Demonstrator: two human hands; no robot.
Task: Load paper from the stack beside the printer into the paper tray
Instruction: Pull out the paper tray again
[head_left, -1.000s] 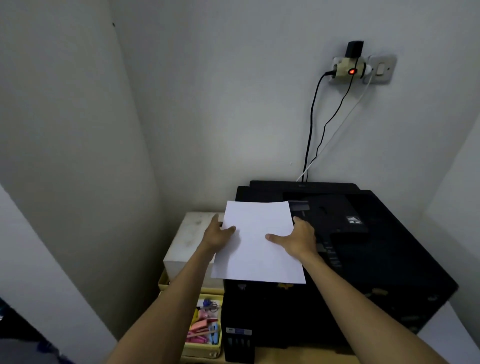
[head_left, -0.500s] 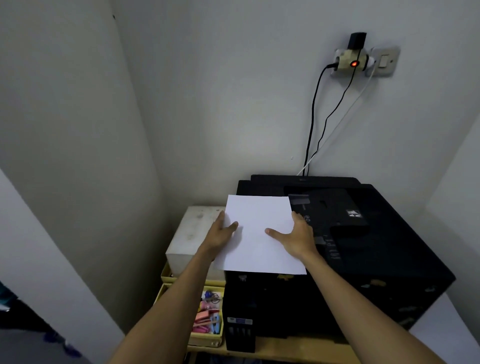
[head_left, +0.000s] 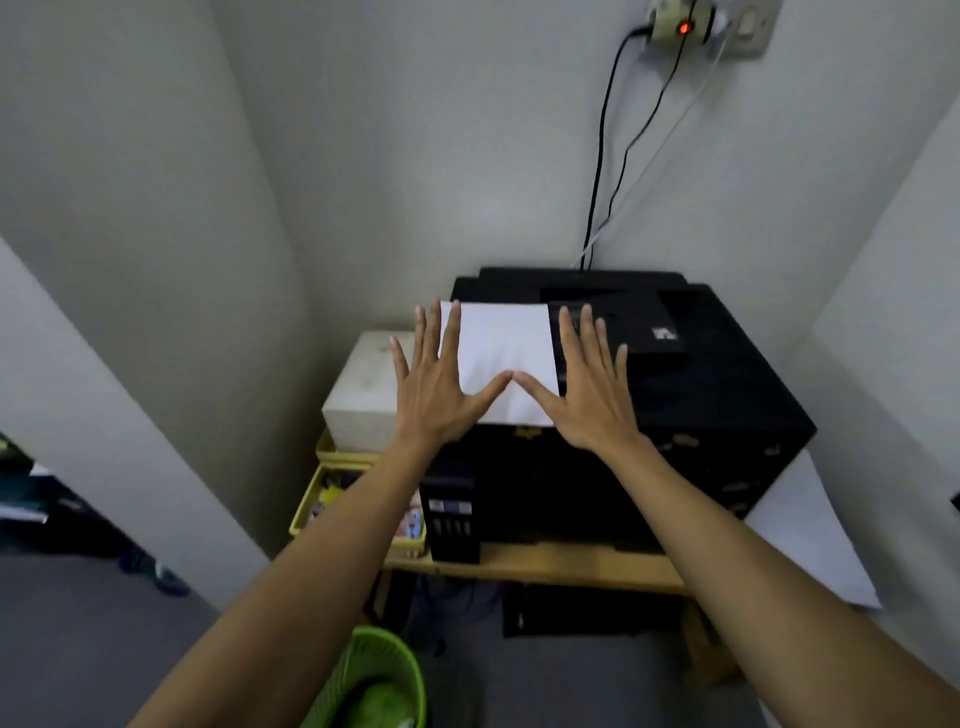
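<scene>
A white sheet of paper (head_left: 504, 353) lies flat on the top left of the black printer (head_left: 675, 415). My left hand (head_left: 441, 384) hovers over the sheet's left edge, fingers spread, palm down, holding nothing. My right hand (head_left: 587, 384) is spread the same way over the sheet's right edge and the printer lid. The two thumb tips touch above the paper. A white block-shaped stack (head_left: 363, 395) sits just left of the printer. No paper tray opening can be made out.
Yellow trays (head_left: 332, 483) with small coloured items sit under the white block. The printer stands on a wooden shelf (head_left: 561, 566). Cables (head_left: 602, 156) run up to a wall socket (head_left: 680, 26). A green basket (head_left: 379, 680) stands on the floor below. Walls close in on both sides.
Both hands let go of the sheet, which now rests on the printer top. The hands have opened wide, palms down. The view has tilted down and pulled back.
</scene>
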